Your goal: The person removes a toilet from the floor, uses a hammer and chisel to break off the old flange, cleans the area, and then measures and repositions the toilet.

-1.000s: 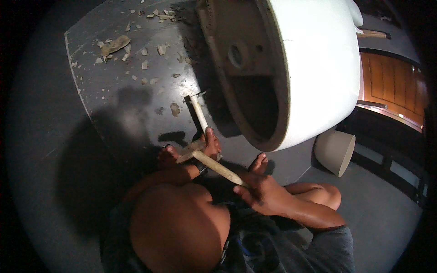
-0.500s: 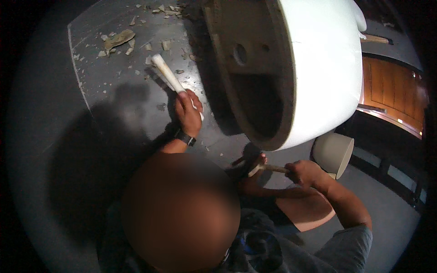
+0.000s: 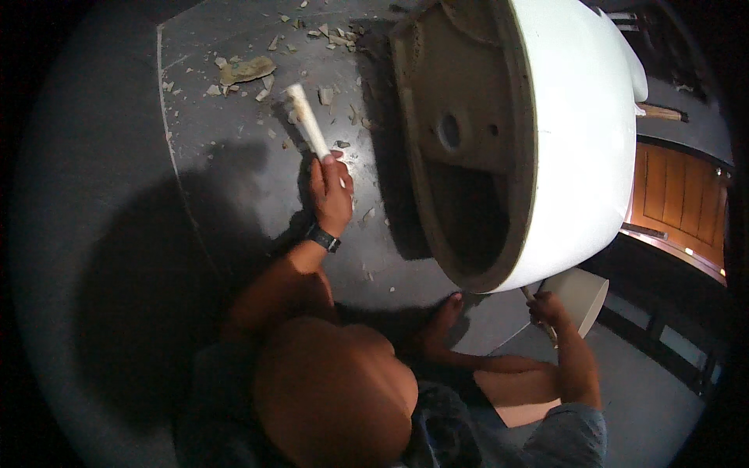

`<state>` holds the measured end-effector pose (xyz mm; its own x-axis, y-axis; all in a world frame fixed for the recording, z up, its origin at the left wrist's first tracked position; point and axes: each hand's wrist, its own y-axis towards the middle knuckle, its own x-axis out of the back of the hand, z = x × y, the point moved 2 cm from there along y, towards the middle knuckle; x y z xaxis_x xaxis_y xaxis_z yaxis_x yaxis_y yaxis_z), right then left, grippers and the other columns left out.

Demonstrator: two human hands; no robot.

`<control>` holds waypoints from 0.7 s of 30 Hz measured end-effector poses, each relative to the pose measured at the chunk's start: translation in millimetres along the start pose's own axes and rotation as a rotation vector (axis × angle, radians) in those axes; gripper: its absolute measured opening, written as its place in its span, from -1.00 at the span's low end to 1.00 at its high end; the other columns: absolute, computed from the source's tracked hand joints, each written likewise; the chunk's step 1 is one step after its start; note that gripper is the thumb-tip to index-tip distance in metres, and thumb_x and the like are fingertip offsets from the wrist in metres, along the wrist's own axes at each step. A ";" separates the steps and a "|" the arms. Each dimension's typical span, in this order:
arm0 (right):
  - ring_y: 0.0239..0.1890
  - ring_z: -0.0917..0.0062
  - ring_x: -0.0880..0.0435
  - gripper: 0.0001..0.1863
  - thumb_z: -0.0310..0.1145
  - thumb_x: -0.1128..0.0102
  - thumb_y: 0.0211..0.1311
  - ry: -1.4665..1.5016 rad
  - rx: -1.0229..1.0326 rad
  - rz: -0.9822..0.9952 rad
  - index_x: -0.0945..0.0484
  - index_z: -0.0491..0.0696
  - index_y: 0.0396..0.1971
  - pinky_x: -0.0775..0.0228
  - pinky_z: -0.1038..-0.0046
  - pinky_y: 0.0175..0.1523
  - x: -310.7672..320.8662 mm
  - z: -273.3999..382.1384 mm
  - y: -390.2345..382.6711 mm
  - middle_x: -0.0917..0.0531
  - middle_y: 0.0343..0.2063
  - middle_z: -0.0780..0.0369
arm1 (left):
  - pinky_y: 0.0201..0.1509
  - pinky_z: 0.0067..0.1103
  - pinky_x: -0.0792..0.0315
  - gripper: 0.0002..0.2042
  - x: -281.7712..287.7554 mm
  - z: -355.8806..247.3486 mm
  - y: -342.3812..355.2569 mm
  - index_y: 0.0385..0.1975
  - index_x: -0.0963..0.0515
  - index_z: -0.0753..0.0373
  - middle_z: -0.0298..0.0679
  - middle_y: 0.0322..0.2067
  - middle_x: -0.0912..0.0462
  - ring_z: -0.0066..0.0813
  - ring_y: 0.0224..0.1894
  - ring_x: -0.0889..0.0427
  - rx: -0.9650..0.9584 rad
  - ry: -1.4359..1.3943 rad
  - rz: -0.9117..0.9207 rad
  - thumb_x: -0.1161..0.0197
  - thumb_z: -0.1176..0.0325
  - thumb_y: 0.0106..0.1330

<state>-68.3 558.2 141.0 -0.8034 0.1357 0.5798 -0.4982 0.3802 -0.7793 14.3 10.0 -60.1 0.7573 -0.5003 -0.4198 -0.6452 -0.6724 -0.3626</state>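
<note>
Left hand's (image 3: 333, 199) grip clamped on a white rod (image 3: 307, 117), above the floor (image 3: 363, 261); right hand's (image 3: 548, 310) clamped on a wooden handle (image 3: 553, 336). Toilet (image 3: 581, 156) tipped ahead, hollow base exposed. Breakage appears partly done, judging by scattered chips (image 3: 326, 95); remainder cannot be determined. Slab (image 3: 248, 70) among chips; toilet partly blocks beige bucket (image 3: 591, 296).

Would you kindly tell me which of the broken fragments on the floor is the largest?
The long, yellowish-brown fragment, to the left of the white rod in the left hand; the other fragments are all clearly smaller.
</note>
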 end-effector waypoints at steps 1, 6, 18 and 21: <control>-0.60 0.44 -0.66 -0.75 -0.37 -0.24 0.28 0.077 -0.038 -0.025 -0.64 -0.27 -0.23 -0.55 0.34 -0.49 -4.5 -7.0 13.2 -0.64 -0.57 0.16 | -0.54 -0.62 -0.31 -0.61 -1.0 5.7 -4.4 -0.11 -0.42 0.28 -0.34 -0.54 -0.37 -0.61 -0.63 -0.36 0.032 0.014 0.024 0.15 0.03 0.63; -0.72 0.33 -0.53 -0.75 -0.29 -0.25 0.31 0.189 0.146 -0.019 -0.53 -0.15 -0.45 -0.39 0.18 -0.62 -31.0 -60.8 78.0 -0.52 -0.68 0.18 | -0.54 -0.63 -0.31 -0.61 -2.1 25.4 -21.1 -0.12 -0.42 0.26 -0.37 -0.54 -0.35 -0.63 -0.64 -0.33 0.188 -0.054 0.072 0.14 0.01 0.63; 0.05 0.25 -0.71 -0.33 0.19 -0.33 0.19 -1.001 -0.287 0.353 -0.64 -0.08 0.07 -0.58 0.10 0.08 -61.9 -109.2 107.8 -0.69 0.09 0.13 | -0.56 -0.59 -0.28 -0.57 0.3 32.1 -30.8 -0.27 -0.41 0.20 -0.39 -0.61 -0.30 -0.61 -0.65 -0.30 0.296 -0.097 0.105 0.16 -0.05 0.63; 0.10 0.23 -0.68 -0.22 0.28 -0.33 0.14 -1.016 -0.300 0.426 -0.61 -0.13 0.10 -0.55 0.09 0.11 -80.9 -109.0 105.7 -0.67 0.11 0.12 | -0.55 -0.56 -0.29 -0.58 6.1 27.6 -41.8 -0.27 -0.40 0.18 -0.39 -0.61 -0.30 -0.58 -0.65 -0.30 0.411 -0.044 -0.022 0.16 -0.06 0.62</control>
<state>-20.5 687.2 37.7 -0.8487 -0.4454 -0.2852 -0.1337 0.7023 -0.6992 43.1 50.2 -70.5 0.7721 -0.4585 -0.4401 -0.6223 -0.4047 -0.6700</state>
